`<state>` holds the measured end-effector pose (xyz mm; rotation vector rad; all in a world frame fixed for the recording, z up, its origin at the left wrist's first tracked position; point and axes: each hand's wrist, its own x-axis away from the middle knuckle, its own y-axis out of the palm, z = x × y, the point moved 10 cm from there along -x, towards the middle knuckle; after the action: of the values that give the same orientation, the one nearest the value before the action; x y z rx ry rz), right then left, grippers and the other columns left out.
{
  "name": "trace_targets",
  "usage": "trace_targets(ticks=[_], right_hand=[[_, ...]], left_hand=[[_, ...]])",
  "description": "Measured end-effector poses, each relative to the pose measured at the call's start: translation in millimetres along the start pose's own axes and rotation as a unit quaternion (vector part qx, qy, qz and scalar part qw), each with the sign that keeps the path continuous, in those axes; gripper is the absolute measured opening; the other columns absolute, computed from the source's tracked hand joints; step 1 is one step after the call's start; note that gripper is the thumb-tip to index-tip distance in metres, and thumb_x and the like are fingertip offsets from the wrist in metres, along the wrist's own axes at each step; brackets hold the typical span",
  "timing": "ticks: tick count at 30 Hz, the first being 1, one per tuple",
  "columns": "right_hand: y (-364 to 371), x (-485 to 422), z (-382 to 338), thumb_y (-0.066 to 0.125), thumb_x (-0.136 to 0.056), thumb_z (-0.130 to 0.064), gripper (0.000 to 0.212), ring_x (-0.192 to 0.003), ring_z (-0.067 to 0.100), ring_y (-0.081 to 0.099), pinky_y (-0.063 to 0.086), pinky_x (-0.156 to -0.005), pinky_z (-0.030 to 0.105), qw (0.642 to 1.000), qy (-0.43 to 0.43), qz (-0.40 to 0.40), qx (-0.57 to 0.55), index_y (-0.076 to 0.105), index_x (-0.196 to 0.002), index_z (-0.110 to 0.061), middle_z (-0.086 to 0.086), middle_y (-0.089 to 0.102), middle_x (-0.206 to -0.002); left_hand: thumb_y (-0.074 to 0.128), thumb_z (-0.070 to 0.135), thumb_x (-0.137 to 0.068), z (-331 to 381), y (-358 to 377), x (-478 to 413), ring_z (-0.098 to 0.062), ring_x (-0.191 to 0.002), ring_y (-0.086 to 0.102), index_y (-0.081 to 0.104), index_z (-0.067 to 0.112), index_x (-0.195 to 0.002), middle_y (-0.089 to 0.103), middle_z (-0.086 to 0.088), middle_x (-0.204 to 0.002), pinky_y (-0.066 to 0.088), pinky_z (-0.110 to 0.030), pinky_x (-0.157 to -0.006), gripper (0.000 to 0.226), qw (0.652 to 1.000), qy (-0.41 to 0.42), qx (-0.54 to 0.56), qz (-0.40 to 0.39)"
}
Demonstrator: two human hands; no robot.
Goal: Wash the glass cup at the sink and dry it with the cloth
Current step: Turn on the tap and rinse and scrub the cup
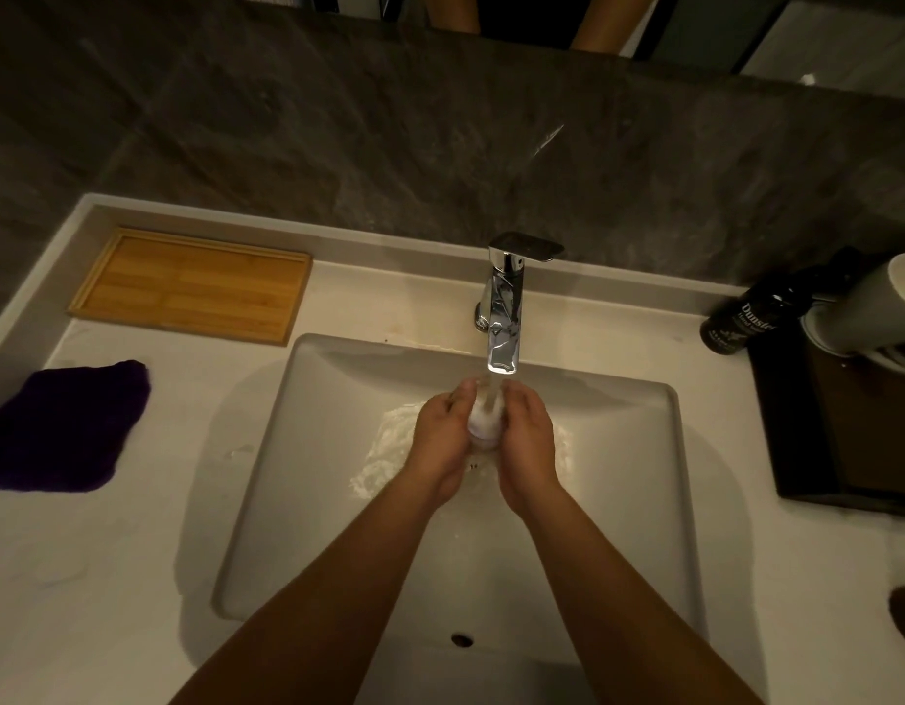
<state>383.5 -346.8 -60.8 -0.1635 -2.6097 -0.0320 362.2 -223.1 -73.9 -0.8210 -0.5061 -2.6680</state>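
The glass cup point(486, 418) is held upright between both my hands, directly under the chrome faucet point(504, 318). Water runs from the spout into it and froths white inside. My left hand point(442, 440) wraps its left side and my right hand point(529, 440) wraps its right side, so only a narrow strip of glass shows. Both hands hover over the white rectangular sink point(297, 475), where water splashes around the drain. The dark purple cloth point(63, 429) lies crumpled on the counter at the left, well apart from my hands.
A bamboo tray point(196, 284) sits at the back left of the counter. At the right stand a dark soap bottle point(745, 318), a white cylindrical holder point(867, 307) and a dark tray point(847, 429). A grey stone wall rises behind the faucet.
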Motion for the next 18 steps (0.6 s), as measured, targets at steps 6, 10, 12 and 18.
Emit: trace_targets(ticks=[6,10,12,18], right_hand=[[5.8,-4.2,-2.8,0.050,-0.105,-0.028,0.025,-0.097,0.024,0.069,0.053,-0.093,0.042,0.994,-0.001,-0.076,0.082,0.071,-0.098,-0.016,0.021,0.074,-0.106],[2.2,2.0,4.0,0.054,-0.096,-0.038,0.034,-0.108,0.025,0.072,0.055,-0.096,0.041,0.999,0.026,-0.015,-0.013,0.073,-0.111,-0.014,0.009,0.077,-0.116],[1.7,4.0,9.3,0.053,-0.090,-0.045,0.047,-0.115,0.029,0.073,0.055,-0.104,0.048,0.999,0.038,-0.010,-0.033,0.072,-0.119,-0.014,0.010,0.077,-0.123],[-1.6,-1.4,2.6,0.050,-0.107,-0.025,0.025,-0.101,0.025,0.068,0.054,-0.095,0.044,0.999,0.019,-0.030,0.032,0.071,-0.105,-0.011,0.009,0.073,-0.105]], left_hand=[[0.058,0.035,-0.101,7.4,0.5,-3.7,-0.015,-0.063,0.072,0.073,0.009,-0.076,0.076,-0.004,-0.069,0.053,-0.024,-0.062,0.039,0.993,-0.027,-0.093,-0.072],[0.053,0.034,-0.104,7.0,0.1,3.4,-0.023,-0.081,0.076,0.076,0.009,-0.095,0.080,-0.010,-0.089,0.057,-0.032,-0.070,0.034,0.999,0.040,-0.036,-0.004],[0.053,0.037,-0.104,-4.0,0.6,3.7,-0.027,-0.087,0.077,0.075,0.009,-0.105,0.080,-0.013,-0.097,0.058,-0.033,-0.067,0.035,1.000,0.001,-0.005,0.000],[0.062,0.034,-0.099,5.5,-4.1,-5.6,-0.031,-0.086,0.073,0.074,-0.006,-0.100,0.076,-0.029,-0.100,0.056,-0.042,-0.083,0.042,0.998,-0.006,-0.056,-0.039]])
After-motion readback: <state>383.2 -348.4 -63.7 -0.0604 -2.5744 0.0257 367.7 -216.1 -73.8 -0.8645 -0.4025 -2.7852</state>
